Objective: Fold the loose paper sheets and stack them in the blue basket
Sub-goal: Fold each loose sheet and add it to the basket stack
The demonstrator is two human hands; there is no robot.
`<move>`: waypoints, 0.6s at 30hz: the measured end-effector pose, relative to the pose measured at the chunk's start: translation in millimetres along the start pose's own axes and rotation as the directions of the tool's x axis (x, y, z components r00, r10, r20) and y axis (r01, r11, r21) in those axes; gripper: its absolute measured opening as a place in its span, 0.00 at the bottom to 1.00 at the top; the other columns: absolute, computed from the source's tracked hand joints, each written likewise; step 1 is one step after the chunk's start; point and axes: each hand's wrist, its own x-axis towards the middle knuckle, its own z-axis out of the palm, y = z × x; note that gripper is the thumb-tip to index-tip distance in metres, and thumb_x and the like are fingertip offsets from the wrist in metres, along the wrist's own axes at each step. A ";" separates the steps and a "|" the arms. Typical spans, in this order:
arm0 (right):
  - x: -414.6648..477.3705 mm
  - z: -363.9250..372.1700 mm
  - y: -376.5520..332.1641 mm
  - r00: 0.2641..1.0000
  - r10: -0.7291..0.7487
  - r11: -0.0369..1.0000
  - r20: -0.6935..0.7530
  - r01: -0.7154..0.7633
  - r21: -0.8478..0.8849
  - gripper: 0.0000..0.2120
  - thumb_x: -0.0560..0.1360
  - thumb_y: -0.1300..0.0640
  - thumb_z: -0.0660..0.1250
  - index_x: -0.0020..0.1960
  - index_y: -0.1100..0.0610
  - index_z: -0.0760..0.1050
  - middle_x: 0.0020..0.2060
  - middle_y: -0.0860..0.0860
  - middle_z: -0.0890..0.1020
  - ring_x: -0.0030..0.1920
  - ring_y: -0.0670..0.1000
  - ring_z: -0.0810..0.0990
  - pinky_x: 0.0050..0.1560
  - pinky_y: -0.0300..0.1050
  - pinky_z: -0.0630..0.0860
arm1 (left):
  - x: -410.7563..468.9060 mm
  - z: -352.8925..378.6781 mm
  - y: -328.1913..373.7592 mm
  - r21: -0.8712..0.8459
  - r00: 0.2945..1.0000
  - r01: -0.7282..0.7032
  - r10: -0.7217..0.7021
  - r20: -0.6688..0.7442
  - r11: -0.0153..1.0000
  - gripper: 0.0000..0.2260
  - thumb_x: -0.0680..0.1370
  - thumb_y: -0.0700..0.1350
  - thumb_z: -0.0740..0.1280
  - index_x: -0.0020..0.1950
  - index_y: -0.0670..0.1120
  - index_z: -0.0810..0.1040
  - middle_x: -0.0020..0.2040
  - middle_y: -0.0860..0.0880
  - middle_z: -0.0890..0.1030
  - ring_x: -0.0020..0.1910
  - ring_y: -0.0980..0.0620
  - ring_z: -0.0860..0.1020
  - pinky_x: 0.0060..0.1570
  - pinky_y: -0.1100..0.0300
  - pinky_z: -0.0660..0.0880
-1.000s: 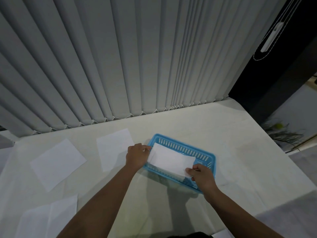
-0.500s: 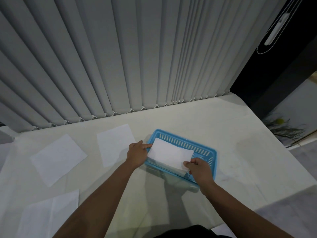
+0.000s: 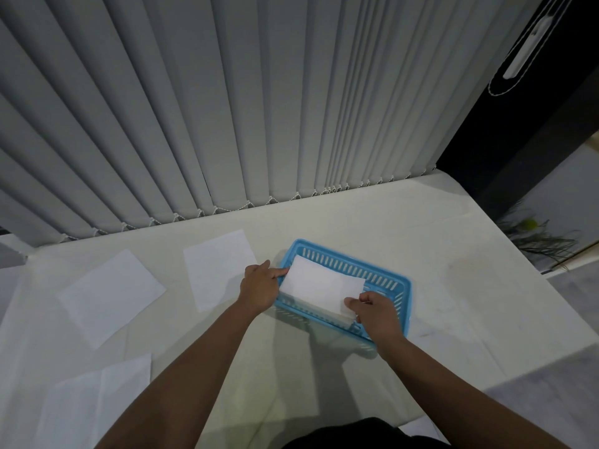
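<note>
A blue slotted basket (image 3: 393, 281) sits on the white table, right of centre. A folded white paper sheet (image 3: 319, 285) lies on top of other folded sheets inside it. My left hand (image 3: 259, 285) is at the basket's left end, its index finger touching the sheet's left edge. My right hand (image 3: 372, 311) pinches the sheet's near right corner. Loose flat sheets lie to the left: one (image 3: 220, 268) beside my left hand, one (image 3: 111, 294) further left, and a creased one (image 3: 94, 400) at the near left.
Grey vertical blinds (image 3: 227, 108) hang along the table's (image 3: 453, 303) far edge. A dark panel (image 3: 534, 124) stands at the right, with a plant (image 3: 534, 238) past the table's right edge.
The folded sheet has sunk lower into the basket with both hands following it. My left index finger now lies stretched out against its left edge.
</note>
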 end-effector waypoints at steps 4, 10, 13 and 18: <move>0.1 -4.5 4.8 0.998 -0.038 0.992 -0.048 0.033 -0.119 0.15 0.71 0.46 0.71 0.39 0.57 0.77 0.37 0.51 0.82 0.40 0.52 0.79 0.46 0.48 0.74 | -3.3 -0.7 0.8 0.022 0.998 -0.039 0.041 -0.052 0.999 0.22 0.82 0.39 0.50 0.71 0.56 0.70 0.76 0.47 0.63 0.72 0.43 0.61 0.70 0.55 0.62; 0.9 -5.4 16.2 0.882 -0.469 0.781 -0.049 0.389 -0.489 0.18 0.76 0.47 0.64 0.64 0.52 0.74 0.62 0.50 0.78 0.62 0.53 0.74 0.62 0.51 0.70 | -18.6 -1.7 14.7 0.096 0.919 -0.252 0.269 -0.287 0.963 0.19 0.81 0.45 0.55 0.72 0.51 0.68 0.75 0.48 0.66 0.72 0.46 0.65 0.70 0.52 0.63; 2.6 8.3 18.6 0.806 -0.541 0.452 0.239 0.519 -0.726 0.30 0.78 0.38 0.46 0.74 0.51 0.62 0.76 0.51 0.63 0.75 0.56 0.60 0.74 0.56 0.54 | -23.1 12.7 25.5 0.296 0.920 -0.332 0.377 -0.110 0.896 0.26 0.79 0.55 0.42 0.77 0.53 0.56 0.79 0.49 0.57 0.78 0.48 0.55 0.76 0.48 0.50; 16.0 16.9 28.7 0.817 -0.436 0.285 0.376 0.522 -0.804 0.41 0.71 0.33 0.28 0.78 0.52 0.42 0.79 0.52 0.45 0.78 0.57 0.41 0.73 0.58 0.37 | -17.1 31.8 23.4 0.398 0.946 -0.301 0.325 0.007 0.866 0.34 0.74 0.63 0.30 0.78 0.52 0.43 0.80 0.49 0.45 0.79 0.47 0.42 0.74 0.45 0.36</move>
